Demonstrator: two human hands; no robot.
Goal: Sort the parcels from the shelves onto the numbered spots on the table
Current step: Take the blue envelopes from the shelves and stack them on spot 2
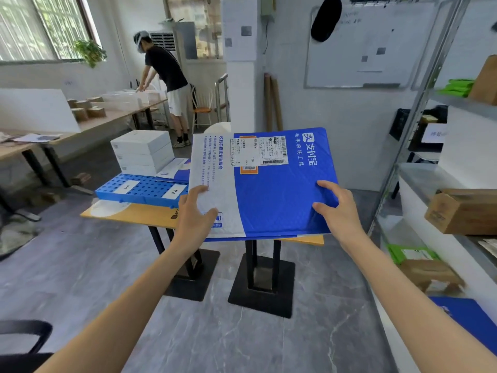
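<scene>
Currently: blue-white mailer gripped by left hand and right hand, above surface bearing numbered blue tray.

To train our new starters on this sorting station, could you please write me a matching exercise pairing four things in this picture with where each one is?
Things
1. blue and white mailer
2. stack of white boxes
3. cardboard box
4. potted plant

Places
A. by the window
B. on the blue tray on the table
C. gripped by the left hand and the right hand
D. on the shelf at the right

Pairs: 1-C, 2-B, 3-D, 4-A
</scene>
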